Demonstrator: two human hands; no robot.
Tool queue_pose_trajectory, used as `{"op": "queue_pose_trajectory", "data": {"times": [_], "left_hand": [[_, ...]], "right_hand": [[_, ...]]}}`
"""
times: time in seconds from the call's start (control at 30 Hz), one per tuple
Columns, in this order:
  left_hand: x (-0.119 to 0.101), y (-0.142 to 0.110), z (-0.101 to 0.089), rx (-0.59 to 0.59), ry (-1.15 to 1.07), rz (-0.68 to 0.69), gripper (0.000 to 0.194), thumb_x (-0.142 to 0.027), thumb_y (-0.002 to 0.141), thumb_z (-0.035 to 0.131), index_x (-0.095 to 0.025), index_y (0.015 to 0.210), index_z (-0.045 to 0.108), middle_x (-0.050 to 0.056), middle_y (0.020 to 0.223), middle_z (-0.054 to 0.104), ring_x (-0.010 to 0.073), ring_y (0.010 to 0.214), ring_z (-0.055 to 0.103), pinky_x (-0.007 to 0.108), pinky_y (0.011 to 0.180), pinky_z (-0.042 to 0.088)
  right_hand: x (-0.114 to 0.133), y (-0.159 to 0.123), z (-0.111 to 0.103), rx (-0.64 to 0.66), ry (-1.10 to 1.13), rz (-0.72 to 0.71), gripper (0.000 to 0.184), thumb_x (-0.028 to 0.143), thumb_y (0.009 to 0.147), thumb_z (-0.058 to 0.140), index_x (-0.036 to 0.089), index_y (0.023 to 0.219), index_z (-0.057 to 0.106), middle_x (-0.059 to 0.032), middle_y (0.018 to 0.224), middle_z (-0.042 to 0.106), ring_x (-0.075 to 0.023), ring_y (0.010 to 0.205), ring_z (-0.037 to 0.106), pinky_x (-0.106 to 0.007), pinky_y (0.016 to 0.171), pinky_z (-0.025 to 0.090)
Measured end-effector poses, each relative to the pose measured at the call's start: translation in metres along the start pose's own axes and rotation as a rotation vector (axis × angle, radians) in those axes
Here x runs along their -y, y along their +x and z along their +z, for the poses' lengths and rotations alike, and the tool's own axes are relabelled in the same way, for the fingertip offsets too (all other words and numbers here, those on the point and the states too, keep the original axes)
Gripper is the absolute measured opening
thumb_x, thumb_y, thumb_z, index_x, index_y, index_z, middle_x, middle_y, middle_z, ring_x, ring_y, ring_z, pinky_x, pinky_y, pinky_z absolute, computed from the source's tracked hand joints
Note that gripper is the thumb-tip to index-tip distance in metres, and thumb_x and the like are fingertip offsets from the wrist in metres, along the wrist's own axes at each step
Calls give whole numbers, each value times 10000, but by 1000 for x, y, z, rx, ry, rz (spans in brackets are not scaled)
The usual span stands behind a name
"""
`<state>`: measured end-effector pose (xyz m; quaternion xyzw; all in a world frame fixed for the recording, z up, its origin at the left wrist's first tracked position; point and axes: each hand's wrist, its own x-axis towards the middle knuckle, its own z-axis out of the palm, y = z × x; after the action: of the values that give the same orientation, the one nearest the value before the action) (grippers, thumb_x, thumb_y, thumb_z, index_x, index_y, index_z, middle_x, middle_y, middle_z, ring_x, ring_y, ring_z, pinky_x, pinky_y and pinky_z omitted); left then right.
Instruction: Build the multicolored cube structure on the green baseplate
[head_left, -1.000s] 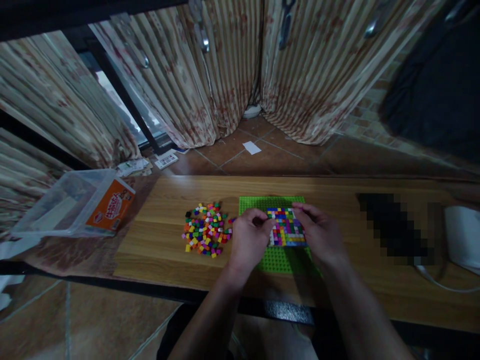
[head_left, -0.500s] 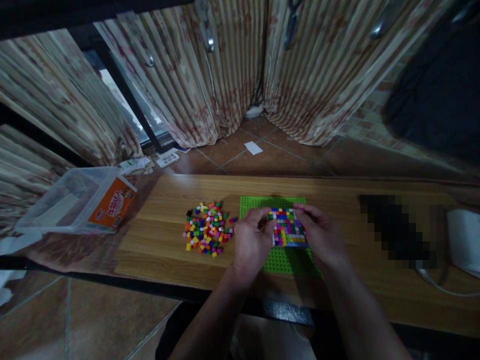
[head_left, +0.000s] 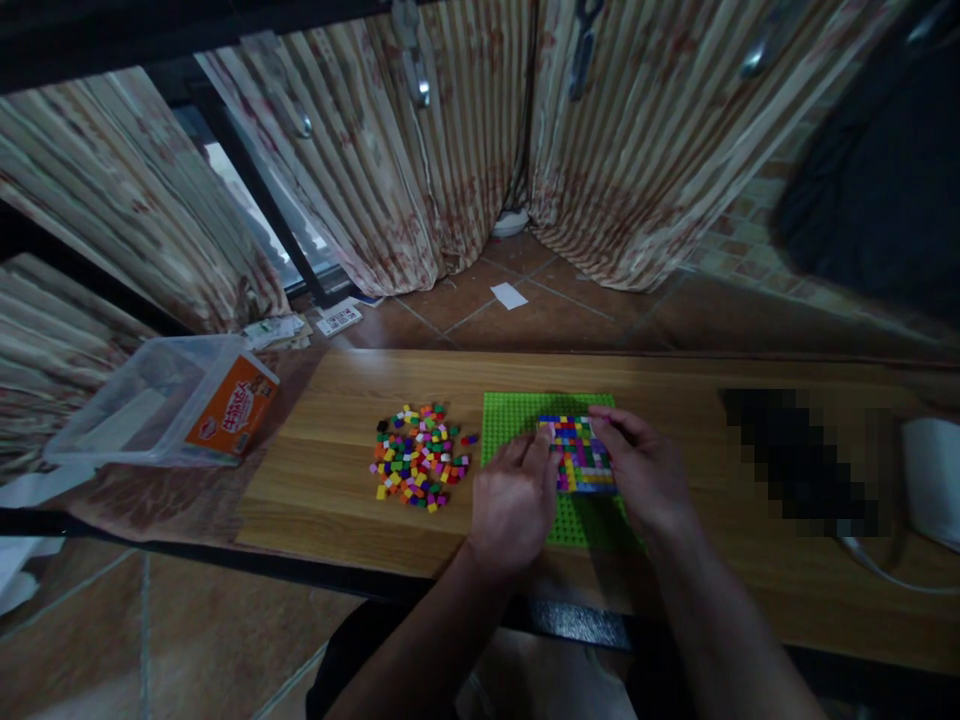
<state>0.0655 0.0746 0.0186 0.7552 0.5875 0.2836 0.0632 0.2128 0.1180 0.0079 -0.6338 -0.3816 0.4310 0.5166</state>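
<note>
Inward swings the left hand (head_left: 514,505), fingertips on the left edge of the multicoloured brick panel (head_left: 581,457), grip unclear; the right hand (head_left: 651,472) grasps its right edge, over the green studded baseplate (head_left: 510,415) towards the wooden bench (head_left: 337,400)'s near edge.

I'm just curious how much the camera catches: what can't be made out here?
All in the head view:
Colourful panel's left edge: partly covered by the left hand.
Green board's middle: behind the panel and hands.
Dark object: blurred into squares.
White object: cut off by the right edge.
Loose blocks: too small to count.
</note>
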Motion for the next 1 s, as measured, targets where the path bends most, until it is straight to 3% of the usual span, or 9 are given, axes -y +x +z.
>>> {"op": "queue_pose_trajectory", "data": {"times": [0.3, 0.53, 0.67, 0.8, 0.9, 1.0], "left_hand": [[-6, -3, -6, 143, 130, -59, 419, -319, 1033, 369, -174, 1386, 543, 87, 1084, 749, 230, 913, 701, 344, 770, 565], [1, -1, -9, 193, -89, -75, 429, -306, 1026, 358, -174, 1401, 519, 89, 1173, 728, 228, 998, 699, 363, 869, 577], [8, -3, -11, 187, -285, -102, 455, -303, 1013, 379, -192, 1442, 482, 92, 1302, 676, 215, 1096, 681, 362, 969, 556], [13, -1, -16, 133, -410, -155, 443, -245, 990, 410, -184, 1416, 516, 95, 1297, 683, 206, 1119, 676, 362, 1008, 537], [28, 5, -24, 35, -418, -200, 385, -183, 955, 455, -180, 1303, 618, 94, 1236, 713, 196, 1065, 691, 337, 967, 545], [57, 12, -39, -33, -373, -308, 296, -136, 912, 499, -186, 1104, 719, 75, 1087, 755, 180, 955, 703, 294, 875, 547]], "right_hand": [[6, -4, 0, -55, -109, 2, 346, 459, 700, 716, 221, 944, 771, -38, 892, 761, -200, 783, 683, -322, 690, 530], [2, -2, -1, -85, -131, -5, 326, 435, 701, 692, 204, 920, 758, -18, 824, 731, -156, 667, 637, -271, 592, 506], [2, -2, 0, -62, -90, -2, 343, 447, 681, 712, 204, 921, 748, -10, 792, 716, -146, 625, 616, -263, 559, 494], [7, -5, 2, -75, -75, 11, 321, 438, 669, 718, 200, 883, 740, -7, 758, 703, -139, 609, 607, -253, 544, 489], [11, -6, 2, -69, -109, 25, 333, 444, 676, 702, 198, 897, 746, -11, 748, 704, -139, 590, 601, -254, 531, 480], [13, -7, 1, -61, -135, 28, 329, 435, 674, 697, 207, 904, 756, -20, 770, 713, -146, 604, 603, -254, 521, 467]]}}
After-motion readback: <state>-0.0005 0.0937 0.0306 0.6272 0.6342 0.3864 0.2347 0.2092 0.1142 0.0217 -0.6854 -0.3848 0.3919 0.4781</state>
